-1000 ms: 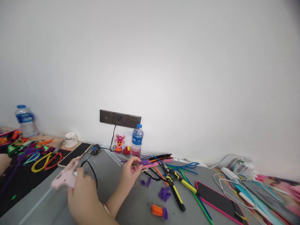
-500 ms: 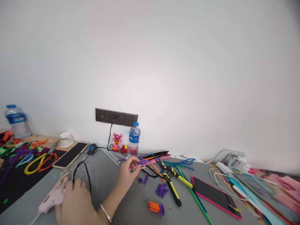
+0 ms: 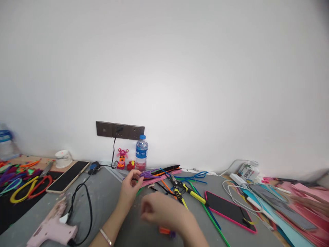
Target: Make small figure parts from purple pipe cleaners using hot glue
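Note:
My left hand [image 3: 129, 188], a bracelet on its wrist, pinches a small purple pipe-cleaner piece [image 3: 145, 174] near a bundle of pipe cleaners [image 3: 164, 170] by the wall. My right hand [image 3: 164, 212] hovers low over the grey table [image 3: 108, 202], blurred, fingers loosely curled. It partly covers an orange and purple pipe-cleaner piece [image 3: 166, 232]. A pink glue gun [image 3: 51, 228] lies on the table at the lower left, free of both hands, its black cord [image 3: 87, 202] looping back to the wall socket [image 3: 120, 130].
Yellow-handled pliers [image 3: 189, 193] and a pink-edged phone [image 3: 227, 206] lie right of my hands. Another phone [image 3: 68, 175] and loose coloured pipe cleaners [image 3: 23, 181] are at the left. A water bottle [image 3: 141, 153] and small figures [image 3: 122, 157] stand by the wall. Cables and paper sheets [image 3: 282, 206] fill the right.
My right hand let go of the glue gun at the left and swung across to the middle of the table. The gun now lies there alone. The view has shifted right.

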Motion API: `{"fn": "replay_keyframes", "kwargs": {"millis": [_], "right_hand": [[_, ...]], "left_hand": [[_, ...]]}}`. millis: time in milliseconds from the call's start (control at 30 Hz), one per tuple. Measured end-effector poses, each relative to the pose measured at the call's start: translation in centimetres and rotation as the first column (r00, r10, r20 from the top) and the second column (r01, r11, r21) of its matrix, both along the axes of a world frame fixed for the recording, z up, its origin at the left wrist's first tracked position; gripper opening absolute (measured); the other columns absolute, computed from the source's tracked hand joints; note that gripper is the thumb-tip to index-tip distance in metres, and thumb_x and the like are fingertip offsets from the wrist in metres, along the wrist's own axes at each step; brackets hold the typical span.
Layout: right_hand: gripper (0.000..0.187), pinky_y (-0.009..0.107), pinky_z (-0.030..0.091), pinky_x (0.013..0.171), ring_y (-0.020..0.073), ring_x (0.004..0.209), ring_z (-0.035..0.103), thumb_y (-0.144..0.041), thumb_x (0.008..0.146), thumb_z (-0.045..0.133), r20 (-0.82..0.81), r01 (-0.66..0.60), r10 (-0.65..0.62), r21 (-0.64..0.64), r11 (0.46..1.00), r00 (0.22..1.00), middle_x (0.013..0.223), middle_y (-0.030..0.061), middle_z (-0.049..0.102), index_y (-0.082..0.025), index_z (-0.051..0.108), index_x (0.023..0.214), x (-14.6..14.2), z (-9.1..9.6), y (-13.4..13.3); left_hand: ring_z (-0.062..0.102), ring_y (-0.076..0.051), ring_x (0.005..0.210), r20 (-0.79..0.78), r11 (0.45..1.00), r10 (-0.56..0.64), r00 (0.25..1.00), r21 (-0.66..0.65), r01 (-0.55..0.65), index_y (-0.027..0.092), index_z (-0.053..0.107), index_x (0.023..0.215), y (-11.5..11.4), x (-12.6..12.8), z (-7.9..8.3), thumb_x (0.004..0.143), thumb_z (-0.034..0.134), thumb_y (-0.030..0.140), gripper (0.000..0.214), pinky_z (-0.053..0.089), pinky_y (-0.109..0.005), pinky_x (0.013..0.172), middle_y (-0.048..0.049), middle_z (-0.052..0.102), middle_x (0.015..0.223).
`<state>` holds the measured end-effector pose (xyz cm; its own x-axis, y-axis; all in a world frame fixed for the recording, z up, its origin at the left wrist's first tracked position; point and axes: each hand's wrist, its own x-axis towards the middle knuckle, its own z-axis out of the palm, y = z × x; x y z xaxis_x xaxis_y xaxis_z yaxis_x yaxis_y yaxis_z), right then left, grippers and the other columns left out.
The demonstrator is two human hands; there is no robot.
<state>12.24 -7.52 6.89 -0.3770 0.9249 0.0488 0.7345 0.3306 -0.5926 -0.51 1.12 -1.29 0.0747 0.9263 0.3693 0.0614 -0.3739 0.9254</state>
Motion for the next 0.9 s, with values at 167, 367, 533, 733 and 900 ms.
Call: {"fn": "replay_keyframes", "kwargs": {"millis": [167,367,533,733,900], "right_hand": [[0.024,0.019,0.034,0.043,0.0085,0.039,0.049,-0.002,0.063,0.056,0.177,0.329,-0.282,-0.37,0.868,0.943,0.056,-0.0028,0.062,-0.019,0.072,0.069,7.9,-1.4,2.3],[0.034,0.024,0.039,0.056,0.0199,0.067,0.063,0.006,0.047,0.067,0.339,0.453,-0.341,-0.344,0.823,0.877,0.065,-0.0015,0.066,-0.022,0.071,0.064,9.3,-3.3,3.1],[0.024,0.029,0.04,0.057,0.0247,0.068,0.064,0.004,0.047,0.068,0.361,0.518,-0.408,-0.296,0.802,0.838,0.059,0.0021,0.065,-0.02,0.062,0.05,8.2,-4.3,3.4],[0.017,0.025,0.041,0.053,0.0177,0.059,0.06,-0.003,0.055,0.065,0.181,0.383,-0.339,-0.385,0.839,0.923,0.052,-0.002,0.06,-0.02,0.061,0.051,9.3,-3.8,2.6],[0.011,0.022,0.044,0.048,0.0119,0.05,0.057,-0.014,0.066,0.062,-0.248,0.113,-0.271,-0.509,0.854,0.93,0.059,-0.0045,0.058,-0.019,0.062,0.076,10.7,-2.4,1.3]], "left_hand": [[0.052,-0.014,0.061,-0.034,1.0,-0.023,0.999,-0.004,0.023,0.019,0.058,0.086,-0.1,0.0,0.0,0.079,0.06,0.034,0.016,0.042,-0.023,0.056,0.0021,0.054,0.069],[0.052,-0.014,0.06,-0.028,1.0,-0.021,0.999,0.006,0.021,0.019,0.059,0.084,-0.4,0.0,0.4,0.078,0.06,0.032,0.014,0.042,-0.023,0.056,0.0019,0.055,0.07],[0.051,-0.014,0.061,-0.035,1.0,-0.016,0.999,0.001,0.016,0.019,0.058,0.084,-0.6,0.0,0.6,0.078,0.06,0.031,0.013,0.041,-0.023,0.056,0.002,0.055,0.069],[0.052,-0.015,0.065,-0.04,0.999,-0.037,0.999,-0.014,0.036,0.019,0.058,0.087,-0.5,0.0,0.0,0.08,0.058,0.031,0.014,0.042,-0.023,0.058,0.0009,0.055,0.072],[0.053,-0.016,0.066,-0.045,0.999,-0.043,0.998,-0.007,0.042,0.019,0.057,0.086,-0.4,0.2,-0.1,0.079,0.058,0.032,0.015,0.042,-0.024,0.059,0.0007,0.055,0.072]]}}
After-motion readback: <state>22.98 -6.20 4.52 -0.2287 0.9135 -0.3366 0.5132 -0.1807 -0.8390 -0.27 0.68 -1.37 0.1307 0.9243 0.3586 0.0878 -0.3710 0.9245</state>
